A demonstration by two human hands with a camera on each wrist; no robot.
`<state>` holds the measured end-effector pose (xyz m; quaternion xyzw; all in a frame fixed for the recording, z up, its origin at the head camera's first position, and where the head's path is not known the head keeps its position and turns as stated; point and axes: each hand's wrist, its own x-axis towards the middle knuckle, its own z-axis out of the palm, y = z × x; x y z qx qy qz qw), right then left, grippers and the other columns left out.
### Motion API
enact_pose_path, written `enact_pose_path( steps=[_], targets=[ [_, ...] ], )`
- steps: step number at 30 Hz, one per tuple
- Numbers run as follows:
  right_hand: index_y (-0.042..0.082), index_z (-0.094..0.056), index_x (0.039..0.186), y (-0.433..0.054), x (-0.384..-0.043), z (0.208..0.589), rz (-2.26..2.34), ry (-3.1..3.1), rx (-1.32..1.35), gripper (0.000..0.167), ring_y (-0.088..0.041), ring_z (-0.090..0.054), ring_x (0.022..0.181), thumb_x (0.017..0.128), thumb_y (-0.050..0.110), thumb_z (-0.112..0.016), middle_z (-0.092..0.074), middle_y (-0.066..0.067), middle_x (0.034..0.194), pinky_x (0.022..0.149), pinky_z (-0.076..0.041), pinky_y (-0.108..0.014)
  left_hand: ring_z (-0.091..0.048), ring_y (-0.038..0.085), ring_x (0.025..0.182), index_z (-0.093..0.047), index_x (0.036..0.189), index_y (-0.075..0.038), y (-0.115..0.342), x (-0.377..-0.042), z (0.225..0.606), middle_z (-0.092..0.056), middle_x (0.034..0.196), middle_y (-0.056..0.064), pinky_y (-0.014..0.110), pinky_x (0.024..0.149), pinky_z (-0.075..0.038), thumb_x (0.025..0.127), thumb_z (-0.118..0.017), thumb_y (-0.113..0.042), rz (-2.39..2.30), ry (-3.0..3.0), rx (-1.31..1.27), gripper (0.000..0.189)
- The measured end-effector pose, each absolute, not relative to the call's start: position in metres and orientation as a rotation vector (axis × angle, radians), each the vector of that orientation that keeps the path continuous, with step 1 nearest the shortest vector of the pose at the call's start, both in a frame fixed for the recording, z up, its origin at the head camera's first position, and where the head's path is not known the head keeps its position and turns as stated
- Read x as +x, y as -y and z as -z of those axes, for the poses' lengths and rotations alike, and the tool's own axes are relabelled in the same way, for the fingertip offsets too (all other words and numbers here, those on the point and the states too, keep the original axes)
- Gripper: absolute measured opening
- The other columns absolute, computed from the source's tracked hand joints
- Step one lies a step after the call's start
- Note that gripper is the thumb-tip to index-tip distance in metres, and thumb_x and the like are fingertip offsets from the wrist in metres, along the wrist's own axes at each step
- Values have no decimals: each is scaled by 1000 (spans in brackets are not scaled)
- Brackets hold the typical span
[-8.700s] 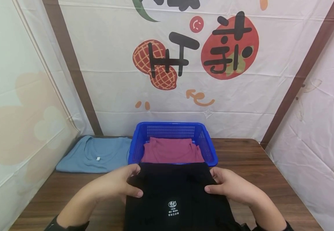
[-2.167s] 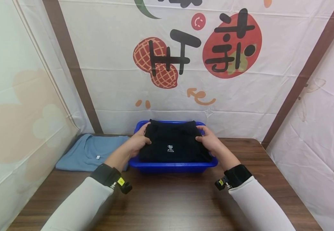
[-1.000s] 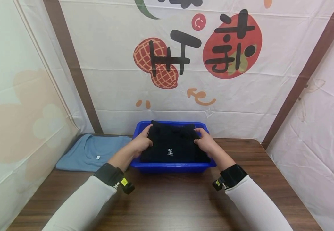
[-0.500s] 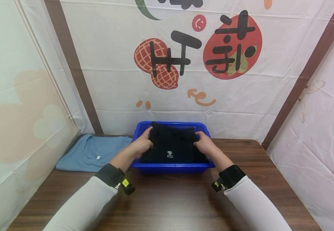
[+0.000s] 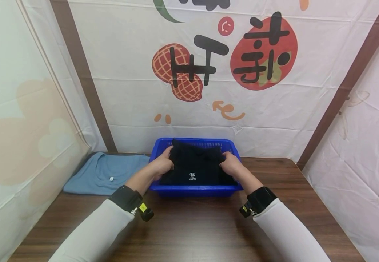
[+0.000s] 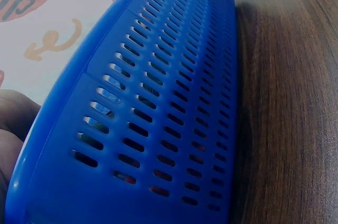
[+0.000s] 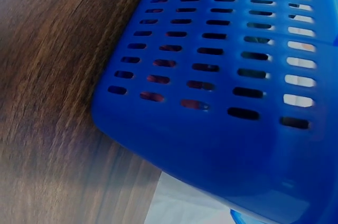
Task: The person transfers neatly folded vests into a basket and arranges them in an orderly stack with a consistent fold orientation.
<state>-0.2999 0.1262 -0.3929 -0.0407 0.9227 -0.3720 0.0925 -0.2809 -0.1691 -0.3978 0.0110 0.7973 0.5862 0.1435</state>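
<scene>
A folded black T-shirt [image 5: 194, 163] with a small white print lies inside the blue plastic basket [image 5: 196, 192], its far left corner raised near the rim. My left hand [image 5: 163, 162] grips the shirt's left side, thumb on top. On the opposite side my right hand [image 5: 231, 164] holds the right edge, its fingers mostly out of sight. Both wrist views are filled by the slotted wall of the basket [image 6: 158, 102], with reddish cloth [image 7: 158, 79] showing through some lower slots. In the left wrist view, part of the left hand [image 6: 13, 123] shows over the rim.
A folded blue T-shirt [image 5: 111, 174] with a white label lies left of the basket, near the left forearm. The brown wooden table [image 5: 189, 233] extends in front. Printed white fabric [image 5: 127, 98] hangs behind and along both sides.
The black T-shirt has gone from in front of the basket to over it, then down inside, covering the pink shirt. Lately both hands have sunk slightly with it.
</scene>
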Motion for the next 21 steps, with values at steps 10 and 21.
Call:
enact_pose_path(
  steps=[10, 21],
  targets=[
    [-2, -35, 154, -121, -297, 396, 1064, -2768, -128, 58, -35, -40, 144, 97, 3, -48, -39, -25, 159, 113, -40, -54, 5, 36, 158, 2, 166, -19, 169, -280, 399, 6, 172, 15, 59, 123, -18, 87, -43, 16, -1639, -2302, 14, 98],
    [-1, -32, 156, -118, -299, 401, 975, -2806, -129, 61, -35, -41, 144, 96, -1, -47, -38, -25, 159, 109, -44, -52, 2, 34, 158, 4, 166, -19, 166, -279, 402, 5, 173, 12, 57, 124, -18, 89, -42, 14, -1516, -2382, -7, 95]
  ],
)
